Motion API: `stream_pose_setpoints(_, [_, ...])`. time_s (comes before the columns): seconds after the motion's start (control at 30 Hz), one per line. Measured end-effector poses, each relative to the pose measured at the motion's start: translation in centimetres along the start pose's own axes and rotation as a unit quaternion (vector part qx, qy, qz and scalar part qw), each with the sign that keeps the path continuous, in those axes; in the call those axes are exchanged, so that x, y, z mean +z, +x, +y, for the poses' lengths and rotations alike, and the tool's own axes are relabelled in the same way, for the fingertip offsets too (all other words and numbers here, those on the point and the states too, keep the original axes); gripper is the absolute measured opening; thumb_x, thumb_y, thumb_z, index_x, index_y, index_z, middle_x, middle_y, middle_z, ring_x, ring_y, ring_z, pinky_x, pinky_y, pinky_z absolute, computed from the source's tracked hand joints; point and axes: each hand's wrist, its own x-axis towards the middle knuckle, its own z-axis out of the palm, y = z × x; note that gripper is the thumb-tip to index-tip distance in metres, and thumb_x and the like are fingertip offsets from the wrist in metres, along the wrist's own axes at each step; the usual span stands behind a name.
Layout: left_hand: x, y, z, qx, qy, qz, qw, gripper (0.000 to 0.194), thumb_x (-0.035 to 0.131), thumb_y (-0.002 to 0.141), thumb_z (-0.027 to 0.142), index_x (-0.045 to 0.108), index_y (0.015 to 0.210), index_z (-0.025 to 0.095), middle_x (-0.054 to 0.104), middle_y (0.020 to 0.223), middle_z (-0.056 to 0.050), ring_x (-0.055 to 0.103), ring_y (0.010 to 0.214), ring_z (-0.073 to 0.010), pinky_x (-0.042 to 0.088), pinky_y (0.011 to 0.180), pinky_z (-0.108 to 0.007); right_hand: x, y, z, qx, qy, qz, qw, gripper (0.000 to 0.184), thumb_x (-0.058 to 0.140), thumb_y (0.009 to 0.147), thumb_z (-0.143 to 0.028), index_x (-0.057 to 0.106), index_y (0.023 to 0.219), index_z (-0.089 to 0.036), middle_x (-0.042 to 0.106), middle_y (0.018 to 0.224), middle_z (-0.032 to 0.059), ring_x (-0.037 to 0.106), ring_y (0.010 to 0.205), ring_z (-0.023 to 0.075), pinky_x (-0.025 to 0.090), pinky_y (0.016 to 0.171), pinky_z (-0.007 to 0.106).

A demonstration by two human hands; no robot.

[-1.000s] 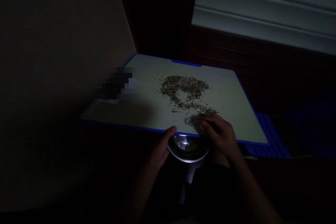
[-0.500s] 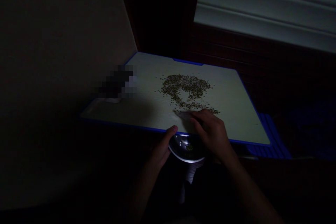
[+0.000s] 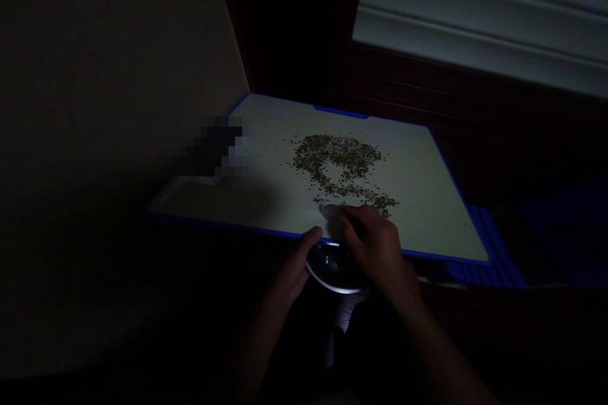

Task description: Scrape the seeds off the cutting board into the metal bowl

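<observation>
Many small greenish-brown beans or seeds lie scattered in a curved patch on a white board with a blue rim. My left hand grips a shiny metal bowl by its left side, thumb on top near the board's front edge. The bowl sits just under that edge; its inside is dark and partly hidden by my right hand. Between the closed fingers of my right hand is a small, pale, see-through flat piece, its exact kind unclear. It touches or hovers just over the board, in front of the beans.
A blurred-out dark object stands at the board's left side, against a wall. Under the board's right corner shows a ribbed blue thing. Pale horizontal slats run across the upper right. The surroundings are very dark.
My right hand has moved left along the board with the pale piece, then slightly back toward the front edge. My left hand and the bowl have hardly moved.
</observation>
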Motion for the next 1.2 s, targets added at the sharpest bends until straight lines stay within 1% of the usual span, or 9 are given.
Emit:
stream_pose_setpoints(0.1, [-0.3, 0.1, -0.1, -0.013, 0.012, 0.008, 1.000, 0.052, 0.091, 0.074, 0.044, 0.078, 0.113, 0.013, 0.080, 0.118, -0.014, 0.073, 0.114, -0.0335, 0.056, 0.102, -0.044, -0.6, -0.5, 0.4, 0.035, -0.017, 0.030, 0.999, 0.022, 0.060, 0.099, -0.027, 0.076, 0.110, -0.016, 0.080, 0.103, 0.0115, 0.076, 0.090, 0.0236, 0.059, 0.082, 0.036])
stream_pose_setpoints(0.23, [-0.7, 0.3, -0.3, -0.019, 0.022, -0.001, 1.000, 0.053, 0.088, 0.078, 0.047, 0.077, 0.117, 0.013, 0.079, 0.121, -0.015, 0.073, 0.115, -0.0328, 0.056, 0.103, -0.044, -1.3, -0.9, 1.1, 0.069, -0.028, 0.057, 0.996, 0.022, 0.061, 0.098, -0.028, 0.076, 0.108, -0.017, 0.081, 0.105, 0.0119, 0.077, 0.092, 0.0249, 0.059, 0.083, 0.036])
stream_pose_setpoints(0.33, [-0.7, 0.3, -0.3, -0.013, 0.025, 0.015, 0.999, 0.053, 0.089, 0.076, 0.045, 0.076, 0.116, 0.013, 0.080, 0.118, -0.014, 0.073, 0.115, -0.0333, 0.056, 0.103, -0.045, -1.7, -1.2, 1.8, 0.086, -0.033, 0.067, 0.993, 0.024, 0.061, 0.097, -0.029, 0.077, 0.109, -0.017, 0.081, 0.107, 0.0126, 0.077, 0.094, 0.0260, 0.059, 0.084, 0.038])
stream_pose_setpoints(0.43, [-0.3, 0.0, 0.0, -0.012, 0.020, 0.027, 0.999, 0.051, 0.091, 0.074, 0.043, 0.077, 0.114, 0.013, 0.081, 0.115, -0.014, 0.073, 0.117, -0.0336, 0.055, 0.106, -0.045, -2.1, -1.3, 2.7, 0.092, -0.040, 0.081, 0.992, 0.025, 0.061, 0.097, -0.031, 0.077, 0.110, -0.018, 0.081, 0.106, 0.0130, 0.077, 0.094, 0.0268, 0.060, 0.084, 0.040])
stream_pose_setpoints(0.67, [0.0, -0.3, 0.3, 0.000, 0.010, 0.006, 1.000, 0.048, 0.091, 0.074, 0.041, 0.077, 0.112, 0.013, 0.080, 0.120, -0.015, 0.072, 0.121, -0.0344, 0.052, 0.112, -0.047, -3.1, -1.1, 4.5, 0.070, -0.059, 0.104, 0.990, 0.025, 0.060, 0.098, -0.033, 0.076, 0.111, -0.018, 0.080, 0.106, 0.0130, 0.076, 0.094, 0.0269, 0.060, 0.083, 0.042])
stream_pose_setpoints(0.77, [-0.3, -0.1, 0.1, -0.005, 0.018, 0.016, 1.000, 0.050, 0.091, 0.074, 0.042, 0.077, 0.112, 0.013, 0.080, 0.121, -0.015, 0.071, 0.122, -0.0344, 0.052, 0.111, -0.048, -3.1, -1.0, 3.7, 0.054, -0.047, 0.102, 0.992, 0.022, 0.060, 0.098, -0.032, 0.075, 0.110, -0.020, 0.080, 0.105, 0.0113, 0.075, 0.094, 0.0254, 0.060, 0.083, 0.040])
stream_pose_setpoints(0.87, [-0.2, -0.1, 0.1, -0.017, 0.020, 0.022, 0.999, 0.050, 0.091, 0.074, 0.045, 0.078, 0.110, 0.013, 0.081, 0.118, -0.015, 0.070, 0.123, -0.0344, 0.051, 0.111, -0.047, -2.6, -1.1, 1.8, 0.033, -0.027, 0.071, 0.997, 0.020, 0.060, 0.099, -0.027, 0.075, 0.111, -0.020, 0.080, 0.103, 0.0095, 0.075, 0.091, 0.0233, 0.060, 0.082, 0.037])
stream_pose_setpoints(1.03, [0.5, -0.5, 0.4, 0.002, 0.000, 0.002, 1.000, 0.051, 0.092, 0.073, 0.041, 0.076, 0.114, 0.013, 0.079, 0.124, -0.015, 0.069, 0.125, -0.0334, 0.051, 0.111, -0.045, -0.9, -1.1, -1.1, 0.001, 0.022, 0.015, 1.000, 0.020, 0.059, 0.100, -0.022, 0.073, 0.114, -0.020, 0.079, 0.101, 0.0084, 0.075, 0.092, 0.0215, 0.060, 0.083, 0.034])
stream_pose_setpoints(1.2, [0.6, -0.6, 0.5, -0.006, 0.011, -0.004, 1.000, 0.053, 0.090, 0.074, 0.045, 0.078, 0.115, 0.013, 0.080, 0.118, -0.016, 0.071, 0.121, -0.0353, 0.052, 0.110, -0.046, -0.1, -1.2, -1.0, 0.006, 0.019, 0.008, 1.000, 0.021, 0.058, 0.100, -0.022, 0.073, 0.114, -0.020, 0.079, 0.103, 0.0096, 0.075, 0.092, 0.0229, 0.060, 0.084, 0.037])
